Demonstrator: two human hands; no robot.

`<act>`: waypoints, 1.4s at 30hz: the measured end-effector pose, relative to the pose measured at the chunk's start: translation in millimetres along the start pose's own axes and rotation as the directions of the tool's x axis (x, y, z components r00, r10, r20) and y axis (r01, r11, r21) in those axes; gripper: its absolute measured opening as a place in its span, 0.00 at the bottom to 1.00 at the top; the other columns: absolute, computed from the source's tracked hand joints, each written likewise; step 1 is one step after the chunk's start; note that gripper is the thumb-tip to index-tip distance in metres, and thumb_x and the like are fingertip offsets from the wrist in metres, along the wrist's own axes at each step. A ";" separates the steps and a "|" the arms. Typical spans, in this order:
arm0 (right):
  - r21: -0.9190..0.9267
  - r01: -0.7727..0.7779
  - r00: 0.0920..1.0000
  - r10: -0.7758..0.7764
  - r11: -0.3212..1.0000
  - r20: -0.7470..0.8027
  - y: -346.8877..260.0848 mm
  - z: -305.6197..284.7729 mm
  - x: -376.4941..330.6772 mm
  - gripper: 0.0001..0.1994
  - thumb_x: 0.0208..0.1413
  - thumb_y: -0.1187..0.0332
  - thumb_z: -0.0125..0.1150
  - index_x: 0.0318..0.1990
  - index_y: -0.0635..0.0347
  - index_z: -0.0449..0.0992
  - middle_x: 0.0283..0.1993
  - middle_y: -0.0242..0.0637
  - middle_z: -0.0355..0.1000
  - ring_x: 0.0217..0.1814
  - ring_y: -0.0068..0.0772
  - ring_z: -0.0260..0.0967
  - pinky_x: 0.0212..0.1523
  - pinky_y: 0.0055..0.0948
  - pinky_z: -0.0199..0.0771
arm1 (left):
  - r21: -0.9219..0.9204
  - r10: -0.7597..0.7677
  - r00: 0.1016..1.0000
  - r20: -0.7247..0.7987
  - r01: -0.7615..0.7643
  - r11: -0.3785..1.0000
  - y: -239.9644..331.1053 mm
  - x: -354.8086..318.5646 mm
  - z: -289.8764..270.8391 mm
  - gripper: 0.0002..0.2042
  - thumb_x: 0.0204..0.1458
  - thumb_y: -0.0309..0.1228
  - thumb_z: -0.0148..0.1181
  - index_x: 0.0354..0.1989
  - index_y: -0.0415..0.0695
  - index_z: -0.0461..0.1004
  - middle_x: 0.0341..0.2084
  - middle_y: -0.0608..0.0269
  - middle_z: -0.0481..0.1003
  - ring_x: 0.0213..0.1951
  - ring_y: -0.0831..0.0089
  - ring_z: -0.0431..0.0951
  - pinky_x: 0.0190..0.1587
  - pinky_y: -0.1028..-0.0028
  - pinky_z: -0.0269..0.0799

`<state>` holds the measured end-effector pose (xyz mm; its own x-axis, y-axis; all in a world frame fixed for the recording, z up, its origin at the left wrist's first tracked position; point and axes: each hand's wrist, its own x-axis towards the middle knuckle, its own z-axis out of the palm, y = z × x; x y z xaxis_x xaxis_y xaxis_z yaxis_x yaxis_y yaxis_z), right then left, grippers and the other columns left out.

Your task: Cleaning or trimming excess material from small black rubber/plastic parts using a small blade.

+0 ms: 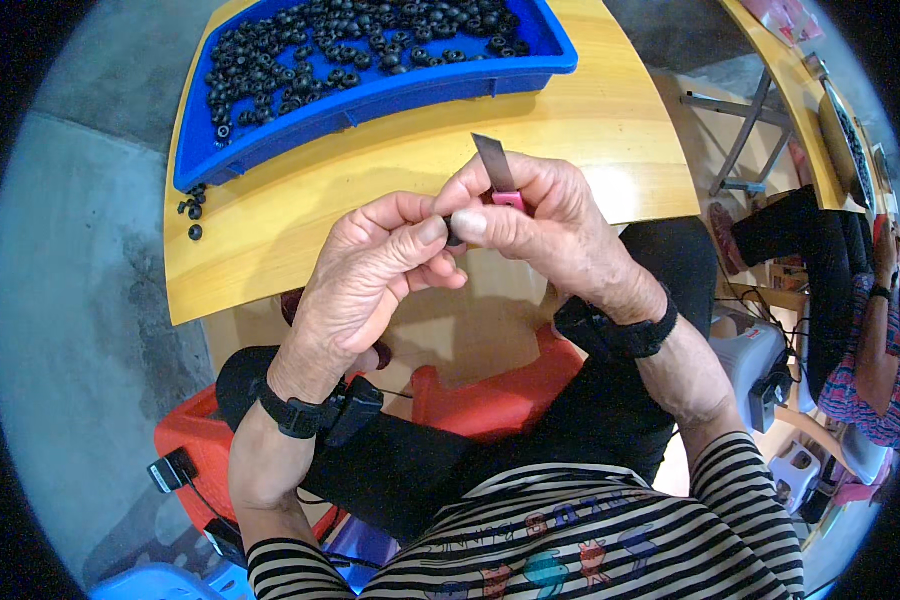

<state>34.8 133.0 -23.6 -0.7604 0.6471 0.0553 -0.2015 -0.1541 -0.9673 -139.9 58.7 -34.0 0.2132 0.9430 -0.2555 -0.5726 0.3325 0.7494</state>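
Between my fingertips is a small round black part [454, 234], mostly covered by both thumbs. My left hand [385, 255] pinches it from the left, thumb against fingers. My right hand [530, 215] presses its thumb against the part's other side. The same right hand also holds a craft knife [492, 165] with a pink handle, its flat grey blade pointing up and away from me. Both hands are raised just off the table's near edge, above my lap. Beyond them a blue tray [370, 105] holds many similar black parts [340, 45].
The tray stands on a yellow wooden table [610, 130]. A few loose black parts [195, 212] lie by the tray's near left corner. A red plastic stool [185, 450] shows beneath me. At the far right, another person [875, 350] sits by a second table [795, 90].
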 end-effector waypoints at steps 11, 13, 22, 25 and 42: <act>-0.078 0.027 0.999 -0.028 0.997 -0.016 1.3 -1.0 1.2 0.06 0.55 0.71 0.53 0.35 0.64 0.74 0.29 0.29 0.72 0.32 0.16 0.67 0.35 0.18 0.68 | -0.011 -0.008 1.000 -0.002 0.008 1.000 0.3 1.1 -0.9 0.08 0.53 0.29 0.54 0.38 0.39 0.71 0.29 0.62 0.74 0.27 0.80 0.75 0.35 0.76 0.76; -0.042 -0.009 1.000 0.008 0.999 -0.022 -0.7 -1.0 0.8 0.06 0.55 0.71 0.53 0.35 0.64 0.74 0.30 0.29 0.72 0.33 0.16 0.67 0.35 0.18 0.68 | -0.054 -0.035 0.999 -0.032 0.033 0.998 0.2 1.2 0.1 0.11 0.52 0.31 0.55 0.41 0.40 0.70 0.28 0.61 0.73 0.25 0.79 0.73 0.32 0.75 0.76; -0.089 0.056 0.998 -0.058 0.994 -0.023 5.1 1.0 -0.1 0.07 0.54 0.72 0.55 0.38 0.64 0.74 0.32 0.29 0.72 0.35 0.16 0.67 0.37 0.18 0.69 | -0.042 -0.040 0.999 -0.036 0.038 0.998 1.1 2.2 1.0 0.12 0.53 0.32 0.53 0.43 0.40 0.69 0.29 0.63 0.72 0.25 0.81 0.72 0.33 0.75 0.74; -0.061 0.079 0.997 -0.080 0.995 -0.011 3.2 0.1 0.5 0.07 0.55 0.71 0.54 0.38 0.64 0.74 0.32 0.30 0.72 0.35 0.16 0.67 0.37 0.18 0.68 | -0.103 -0.030 1.000 0.006 0.030 0.994 0.9 1.3 -1.8 0.09 0.54 0.30 0.52 0.39 0.38 0.70 0.29 0.62 0.74 0.27 0.80 0.75 0.36 0.76 0.76; -0.087 0.074 0.994 -0.080 0.993 -0.071 6.9 0.4 0.7 0.06 0.50 0.72 0.60 0.34 0.63 0.75 0.25 0.25 0.68 0.30 0.13 0.64 0.31 0.15 0.66 | -0.104 -0.054 0.998 0.019 0.055 0.993 1.6 2.0 2.7 0.09 0.53 0.30 0.53 0.39 0.38 0.70 0.27 0.64 0.74 0.26 0.80 0.74 0.36 0.75 0.76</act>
<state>32.6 132.1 -30.1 -0.6963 0.7085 0.1148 -0.2022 -0.0401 -0.9785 -138.3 61.1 -31.6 0.2585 0.9234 -0.2838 -0.6387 0.3838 0.6669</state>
